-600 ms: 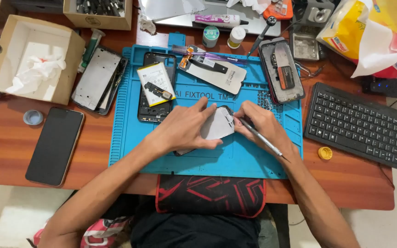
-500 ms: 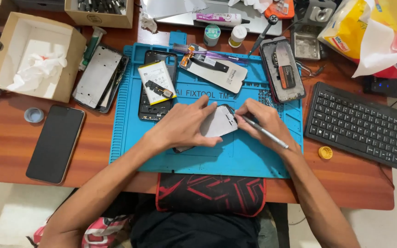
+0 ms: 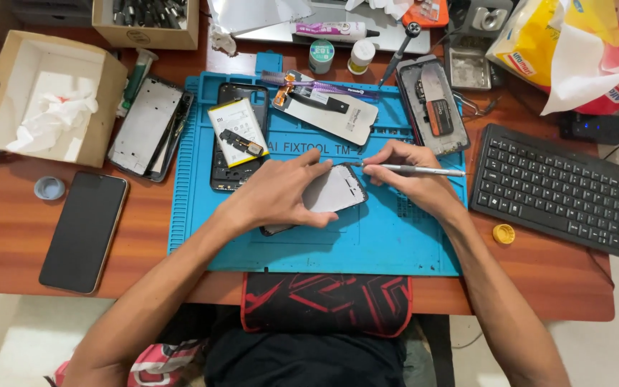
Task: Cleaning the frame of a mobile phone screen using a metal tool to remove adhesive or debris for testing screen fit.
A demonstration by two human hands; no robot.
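Centrally, left hand (image 3: pixel 275 201) flat on phone panel (image 3: pixel 334 190); right hand (image 3: pixel 410 179) pinching metal tool (image 3: pixel 417 170); crumpled tissue (image 3: pixel 51 118) inside cardboard box (image 3: pixel 8 50)

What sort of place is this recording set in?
Most likely a phone repair bench: a blue repair mat on a wooden desk, opened phones lying around, and a box of tools at the back.

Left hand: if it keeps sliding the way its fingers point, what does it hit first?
The left hand lies on the phone screen panel, fingers aimed toward the right hand. It would probably first meet the tip of the metal tool at the panel's corner, then that hand.
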